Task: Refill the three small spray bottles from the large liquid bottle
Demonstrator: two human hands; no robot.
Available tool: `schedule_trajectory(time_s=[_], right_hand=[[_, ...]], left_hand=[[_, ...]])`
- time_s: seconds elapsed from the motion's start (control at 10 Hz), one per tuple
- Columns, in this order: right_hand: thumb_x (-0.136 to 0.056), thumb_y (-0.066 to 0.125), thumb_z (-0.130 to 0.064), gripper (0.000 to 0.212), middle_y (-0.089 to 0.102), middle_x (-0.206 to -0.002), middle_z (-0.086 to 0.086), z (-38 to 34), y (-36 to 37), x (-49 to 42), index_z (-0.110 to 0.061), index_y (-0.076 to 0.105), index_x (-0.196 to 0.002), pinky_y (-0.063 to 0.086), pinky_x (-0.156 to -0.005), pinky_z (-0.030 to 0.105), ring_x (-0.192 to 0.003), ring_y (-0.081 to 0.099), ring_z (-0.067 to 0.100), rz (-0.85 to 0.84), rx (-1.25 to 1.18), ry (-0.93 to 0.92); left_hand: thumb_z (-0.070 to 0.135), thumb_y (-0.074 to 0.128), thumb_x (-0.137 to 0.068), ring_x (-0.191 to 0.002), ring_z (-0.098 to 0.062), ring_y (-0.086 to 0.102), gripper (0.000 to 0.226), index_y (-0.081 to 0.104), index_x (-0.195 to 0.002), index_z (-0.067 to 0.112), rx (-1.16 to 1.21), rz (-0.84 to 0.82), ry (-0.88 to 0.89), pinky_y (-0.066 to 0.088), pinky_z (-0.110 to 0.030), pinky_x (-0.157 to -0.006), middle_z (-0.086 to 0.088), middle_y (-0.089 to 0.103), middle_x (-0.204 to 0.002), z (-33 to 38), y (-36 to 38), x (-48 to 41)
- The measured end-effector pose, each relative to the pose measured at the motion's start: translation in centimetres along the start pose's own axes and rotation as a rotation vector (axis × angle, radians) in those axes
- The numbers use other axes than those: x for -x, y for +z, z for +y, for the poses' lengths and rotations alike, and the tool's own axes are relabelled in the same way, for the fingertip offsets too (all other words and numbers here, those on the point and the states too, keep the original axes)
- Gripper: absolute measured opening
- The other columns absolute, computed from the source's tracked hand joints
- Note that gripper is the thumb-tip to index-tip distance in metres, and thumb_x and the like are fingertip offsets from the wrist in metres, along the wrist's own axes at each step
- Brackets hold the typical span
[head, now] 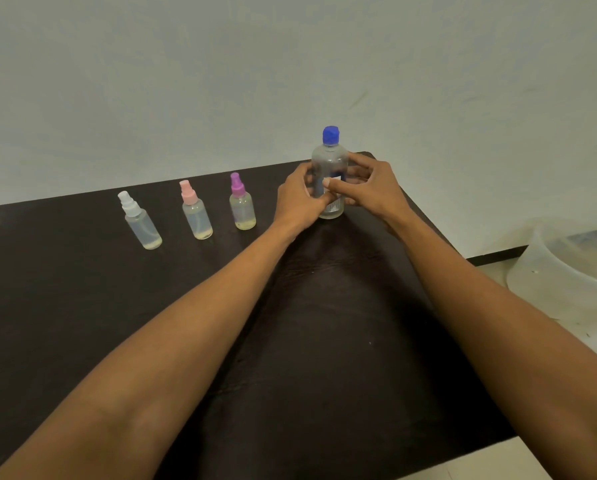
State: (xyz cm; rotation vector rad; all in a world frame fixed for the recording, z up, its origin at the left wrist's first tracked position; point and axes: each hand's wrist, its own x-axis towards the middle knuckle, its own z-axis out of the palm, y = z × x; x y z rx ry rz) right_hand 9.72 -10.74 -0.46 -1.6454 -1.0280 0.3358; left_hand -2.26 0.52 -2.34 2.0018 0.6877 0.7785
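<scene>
Between left hand [299, 197] and right hand [371, 188], both gripping: upright large bottle [329, 161]

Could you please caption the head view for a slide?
Left hand and right hand grip the capped large bottle on a dark table, three spray bottles alongside.

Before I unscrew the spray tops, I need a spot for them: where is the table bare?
Bare table this side of the white-capped spray bottle and pink-capped spray bottle, left of the left forearm; also between both forearms. Crowded: left hand and right hand grip the large bottle, close beside the purple-capped spray bottle.
</scene>
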Motion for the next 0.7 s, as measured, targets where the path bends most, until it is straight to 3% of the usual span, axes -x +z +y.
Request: schedule_trajectory(time_s=[0.1, 0.3, 0.4, 0.5, 0.7], right_hand=[[-0.082, 0.09, -0.03, 0.069, 0.077, -0.119, -0.006, 0.3, -0.1, -0.2, -0.021, 0.062, -0.144, 0.065, -0.089, 0.035, -0.107, 0.075, 0.005, -0.001, 0.004, -0.014], [-0.079, 0.092, -0.02, 0.067, 0.077, -0.121, 0.0, 1.5, 0.1, -0.1, -0.013, 0.062, -0.139, 0.062, -0.096, 0.044, -0.109, 0.076, 0.011, -0.018, -0.016, 0.037], [-0.076, 0.094, -0.025, 0.074, 0.076, -0.124, 0.0, 1.9, 0.2, 0.1, -0.014, 0.061, -0.141, 0.061, -0.1, 0.045, -0.112, 0.075, 0.012, -0.023, -0.009, 0.058], [-0.067, 0.097, -0.039, 0.094, 0.07, -0.135, 0.001, 2.1, 0.3, 0.8, -0.02, 0.054, -0.148, 0.057, -0.106, 0.044, -0.12, 0.071, 0.014, -0.045, 0.035, 0.082], [-0.063, 0.093, -0.063, 0.12, 0.048, -0.16, 0.002, 0.9, 0.4, 3.2, -0.028, 0.032, -0.161, 0.05, -0.114, 0.047, -0.14, 0.055, 0.022, 0.012, 0.089, 0.065]], left_hand=[[0.037, 0.085, -0.083, -0.114, -0.01, 0.064, 0.071, 0.052, -0.143, 0.018, -0.001, 0.01, 0.009, 0.051, -0.021, -0.093, -0.001, 0.067, -0.133, -0.3, 0.2, 0.1], [0.027, 0.085, -0.083, -0.112, -0.005, 0.06, 0.071, 0.05, -0.145, 0.019, -0.004, -0.019, -0.007, 0.049, -0.014, -0.09, 0.0, 0.066, -0.135, -0.2, 0.2, 0.6], [0.024, 0.085, -0.083, -0.122, -0.011, 0.061, 0.077, 0.046, -0.149, 0.019, -0.018, -0.028, -0.011, 0.052, -0.027, -0.102, -0.001, 0.064, -0.139, -0.2, 0.1, 0.8], [0.025, 0.088, -0.078, -0.138, -0.021, 0.052, 0.097, 0.033, -0.158, 0.018, -0.063, -0.068, -0.029, 0.046, -0.035, -0.112, -0.004, 0.053, -0.152, -0.3, -0.6, 1.5], [0.046, 0.093, -0.07, -0.149, -0.023, 0.04, 0.12, 0.022, -0.163, 0.02, -0.076, -0.02, -0.042, 0.04, -0.045, -0.118, -0.004, 0.034, -0.166, 0.2, -2.8, 4.4]])
